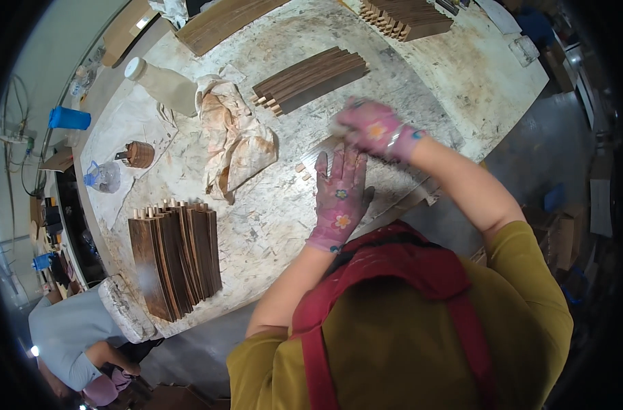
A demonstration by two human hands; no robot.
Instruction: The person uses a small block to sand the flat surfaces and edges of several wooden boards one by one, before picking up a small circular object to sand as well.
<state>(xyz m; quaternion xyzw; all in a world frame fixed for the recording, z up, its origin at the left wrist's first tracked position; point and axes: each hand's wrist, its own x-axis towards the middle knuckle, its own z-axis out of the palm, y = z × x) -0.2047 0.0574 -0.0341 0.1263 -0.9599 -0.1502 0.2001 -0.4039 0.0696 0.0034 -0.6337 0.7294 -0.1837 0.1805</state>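
Note:
Both my hands wear pink gloves with flower prints. My left hand (341,195) lies at the near part of the table with its fingers stretched out over a flat, dark-looking piece, mostly hidden under the hands. Just beyond its fingertips, my right hand (376,130) is curled and blurred by motion. What its fingers close on, if anything, is hidden; a pale patch shows at their edge. Small light wood bits (303,171) lie left of my left fingers. Farther off rests a row of dark wooden slats (311,78) with pale pegs at one end.
A crumpled stained cloth (233,137) lies left of my hands, near a white-capped bottle (162,85). More pegged slats (175,260) stand at the near left, others (411,19) at the far edge. A clear jug (105,178) sits left; a person (75,335) bends beyond the table.

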